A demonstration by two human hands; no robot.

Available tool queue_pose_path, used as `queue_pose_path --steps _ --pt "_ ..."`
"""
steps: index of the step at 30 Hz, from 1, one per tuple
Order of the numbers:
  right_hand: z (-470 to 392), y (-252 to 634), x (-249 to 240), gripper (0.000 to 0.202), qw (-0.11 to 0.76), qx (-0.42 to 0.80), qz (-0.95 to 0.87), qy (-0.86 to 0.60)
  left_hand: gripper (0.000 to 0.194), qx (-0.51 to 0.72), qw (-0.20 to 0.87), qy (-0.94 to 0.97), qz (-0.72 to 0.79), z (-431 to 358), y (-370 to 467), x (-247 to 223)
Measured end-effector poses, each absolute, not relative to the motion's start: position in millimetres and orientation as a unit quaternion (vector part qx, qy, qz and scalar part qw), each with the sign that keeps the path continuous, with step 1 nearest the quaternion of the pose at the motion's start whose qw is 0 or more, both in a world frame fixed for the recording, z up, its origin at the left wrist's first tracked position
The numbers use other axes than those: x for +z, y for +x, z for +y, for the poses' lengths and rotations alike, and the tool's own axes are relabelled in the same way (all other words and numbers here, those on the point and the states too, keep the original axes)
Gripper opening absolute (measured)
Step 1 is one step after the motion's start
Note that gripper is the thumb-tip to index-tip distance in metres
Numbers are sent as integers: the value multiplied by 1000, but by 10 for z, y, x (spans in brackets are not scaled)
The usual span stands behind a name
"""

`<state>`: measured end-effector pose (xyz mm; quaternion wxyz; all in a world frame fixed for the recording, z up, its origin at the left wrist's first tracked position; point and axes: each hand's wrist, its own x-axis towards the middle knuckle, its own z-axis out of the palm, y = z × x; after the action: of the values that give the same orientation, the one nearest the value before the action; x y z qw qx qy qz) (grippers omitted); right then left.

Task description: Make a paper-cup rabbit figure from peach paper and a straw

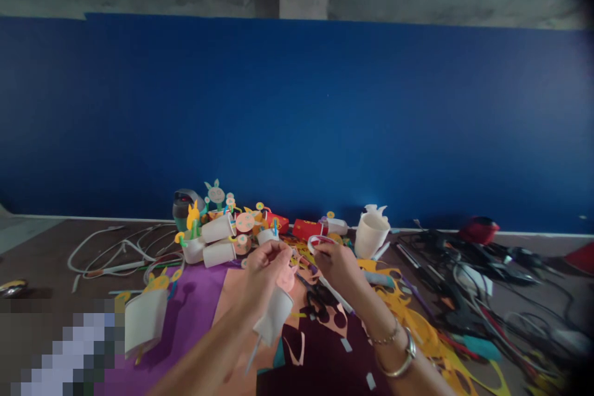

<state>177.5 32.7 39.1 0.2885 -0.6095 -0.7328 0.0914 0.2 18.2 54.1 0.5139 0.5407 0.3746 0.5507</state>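
My left hand (269,269) is closed in a pinch near the middle of the table; what lies between its fingertips is too small to make out. My right hand (341,269) grips a thin pale ring that looks like a roll of tape (320,240). Just below my left hand a white paper cup (277,315) lies tilted, with a pink paper disc (286,278) at its upper end and a thin stick at its lower end. Black-handled scissors (318,300) rest under my right wrist.
White cups (218,229) with paper faces crowd the back left. Purple paper (195,291) and cut yellow scraps (399,303) cover the table. Another cup (146,322) stands at left, and a white container (371,235) at back. Cables and tools (468,278) lie right. A blue panel (297,111) rises behind.
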Motion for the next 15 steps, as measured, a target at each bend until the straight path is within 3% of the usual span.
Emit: queue_pose_path --steps 3,6,9,12,15 --pt "340 1862 278 18 114 16 -733 -670 23 519 611 468 370 266 -25 496" --pt "312 1857 237 11 80 2 -711 -699 27 507 671 427 333 323 -31 420" --pt "284 1767 320 13 197 26 -698 -688 28 499 705 389 320 336 -13 377" --pt "261 1622 433 22 379 224 -693 -571 23 507 712 341 347 319 16 373" --pt "228 1504 482 25 460 353 -643 -500 21 521 710 297 369 296 41 389"
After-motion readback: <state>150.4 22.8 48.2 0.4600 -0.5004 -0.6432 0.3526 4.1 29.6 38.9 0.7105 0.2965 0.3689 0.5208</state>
